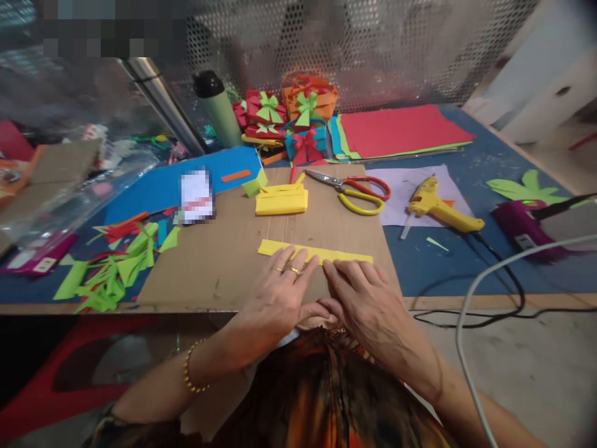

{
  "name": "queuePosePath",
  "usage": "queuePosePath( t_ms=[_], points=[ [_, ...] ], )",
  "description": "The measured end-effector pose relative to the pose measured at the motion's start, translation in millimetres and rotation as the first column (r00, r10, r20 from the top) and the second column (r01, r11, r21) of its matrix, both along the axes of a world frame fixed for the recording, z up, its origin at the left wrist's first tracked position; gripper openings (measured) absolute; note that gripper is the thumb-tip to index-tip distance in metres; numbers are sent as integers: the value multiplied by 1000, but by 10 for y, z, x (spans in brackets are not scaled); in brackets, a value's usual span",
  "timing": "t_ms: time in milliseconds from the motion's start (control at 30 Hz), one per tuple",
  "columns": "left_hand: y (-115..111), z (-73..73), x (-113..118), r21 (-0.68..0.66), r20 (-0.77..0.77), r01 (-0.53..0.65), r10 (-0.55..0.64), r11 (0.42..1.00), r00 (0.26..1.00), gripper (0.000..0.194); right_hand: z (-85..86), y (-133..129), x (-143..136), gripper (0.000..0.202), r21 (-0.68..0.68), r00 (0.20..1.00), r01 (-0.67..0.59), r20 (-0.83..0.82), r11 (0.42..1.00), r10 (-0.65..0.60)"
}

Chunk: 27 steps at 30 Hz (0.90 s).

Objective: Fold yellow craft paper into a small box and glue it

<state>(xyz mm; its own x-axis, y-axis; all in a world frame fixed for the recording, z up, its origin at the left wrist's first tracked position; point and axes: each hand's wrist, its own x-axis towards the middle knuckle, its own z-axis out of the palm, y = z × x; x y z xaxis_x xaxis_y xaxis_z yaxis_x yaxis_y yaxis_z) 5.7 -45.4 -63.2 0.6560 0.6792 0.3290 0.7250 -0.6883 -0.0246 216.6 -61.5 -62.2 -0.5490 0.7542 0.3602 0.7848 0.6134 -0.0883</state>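
A long folded strip of yellow paper (321, 254) lies crosswise on the brown cardboard sheet (224, 261). My left hand (282, 286) rests on the strip's left and middle part, its fingers laid out flat and two rings showing. On the right end, the fingers of my right hand (368, 295) press down, slightly bent and partly covering the paper. Both thumbs meet near the cardboard's front edge. Just beyond the strip sits a small folded yellow paper piece (282, 201). Scissors (357, 190) with red and yellow handles lie behind it to the right.
A yellow glue gun (433, 205) lies on lilac paper (396, 214) at right, its cord near a purple device (525, 227). Green paper scraps (116, 270) heap at left. Finished paper bags (308, 93), coloured sheets (405, 130) and a green bottle (219, 112) stand behind.
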Motion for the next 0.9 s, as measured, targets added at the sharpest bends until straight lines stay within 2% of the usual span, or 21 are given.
queuePosePath(
  t_ms=[67, 167, 300, 433, 533, 633, 733, 800, 900],
  points=[
    [11, -46, -52, -66, 5, 25, -25, 997, 1000, 85, 4, -27, 62, 43, 17, 1000, 13, 5, 1000, -13],
    [9, -100, -117, -117, 44, 1, 5, 993, 999, 89, 1, -113, 226, 42, 74, 998, 66, 21, 995, -67],
    [-1, -126, -107, -84, 50, -12, 16, 996, 999, 92, 67, -224, 440, 35, 134, 988, 137, 47, 981, -145],
    [14, -120, -97, -43, 1, -4, 4, 999, 1000, 85, 197, -169, 515, 20, 206, 972, 235, -27, 950, -235],
    [20, -101, -110, -66, -26, 6, -8, 998, 1000, 86, 231, -24, 480, 21, 255, 988, 153, -40, 955, -147],
    [7, -77, -100, -100, -14, -7, 6, 995, 1000, 85, 212, 106, 407, 23, 170, 999, 3, 35, 985, -9],
    [5, -49, -74, -93, 22, -64, 67, 994, 998, 78, 197, 156, 356, 20, 125, 995, -37, 96, 991, 25],
    [28, -14, -71, -45, 42, -96, 98, 994, 994, 64, 203, 161, 340, 20, 152, 992, -35, 128, 988, 16],
    [87, 70, -100, 21, 50, -71, 70, 997, 996, 37, 221, 166, 327, 23, 206, 990, -46, 142, 977, 17]
  ],
)
